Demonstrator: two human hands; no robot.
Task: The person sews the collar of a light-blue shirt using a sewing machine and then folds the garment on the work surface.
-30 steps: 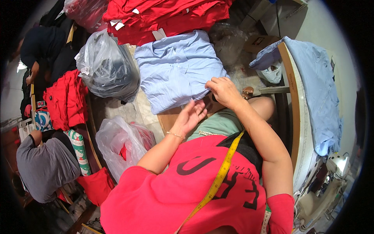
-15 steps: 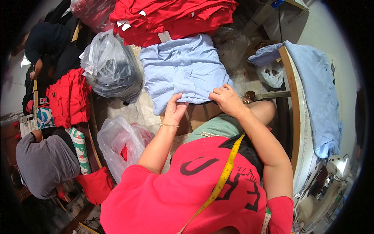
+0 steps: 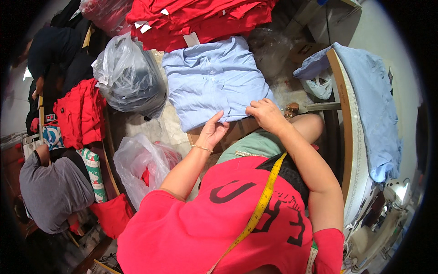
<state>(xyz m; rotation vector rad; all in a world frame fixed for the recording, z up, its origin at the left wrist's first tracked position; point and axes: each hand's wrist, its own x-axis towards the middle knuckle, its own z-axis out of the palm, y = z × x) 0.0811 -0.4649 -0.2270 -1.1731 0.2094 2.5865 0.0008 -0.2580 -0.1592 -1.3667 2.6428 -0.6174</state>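
A light blue folded shirt (image 3: 212,84) lies in front of me, wrinkled, with a front placket running down its middle. My left hand (image 3: 213,133) is at its near edge, the fingertips on the cloth and the thumb close against the edge. To the right along that same edge, my right hand (image 3: 267,115) pinches the fabric with curled fingers. A brown cardboard surface (image 3: 235,133) shows beneath the shirt's near side.
Red garments (image 3: 196,20) with white tags are stacked beyond the shirt. Plastic bags (image 3: 130,77) stand at the left. Another light blue garment (image 3: 372,109) drapes over a wood-edged board (image 3: 342,91) at the right. Two people (image 3: 57,192) sit at the left.
My left hand has slid a little to the right and downward along the shirt's near edge. My right hand stays almost where it was.
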